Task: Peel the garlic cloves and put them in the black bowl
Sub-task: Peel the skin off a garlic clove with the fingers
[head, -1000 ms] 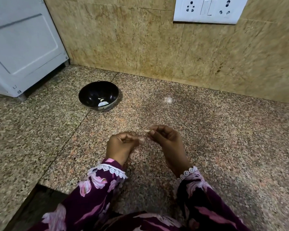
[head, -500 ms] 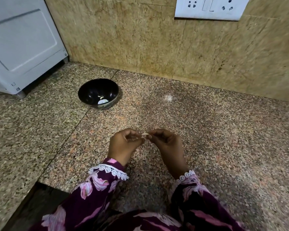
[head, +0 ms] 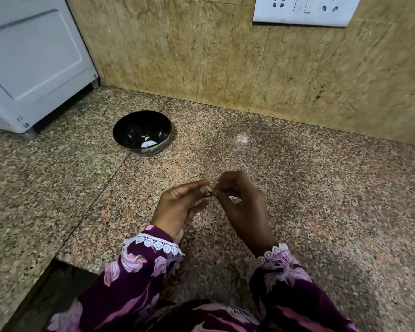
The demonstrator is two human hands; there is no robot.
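A small pale garlic clove (head: 209, 190) is pinched between the fingertips of both hands above the granite counter. My left hand (head: 177, 207) holds it with thumb and forefinger, the other fingers relaxed below. My right hand (head: 243, 207) pinches the clove's other end with curled fingers. The black bowl (head: 130, 130) stands on the counter to the far left of my hands, and a few pale garlic pieces (head: 148, 141) lie inside it.
A white appliance (head: 31, 63) stands on the counter at the far left. The tiled wall behind carries a white socket plate (head: 304, 10). The counter's front edge drops away at the lower left (head: 58, 262).
Both hands have stayed together on the clove and shifted slightly right. The left hand's lower fingers have loosened and spread.
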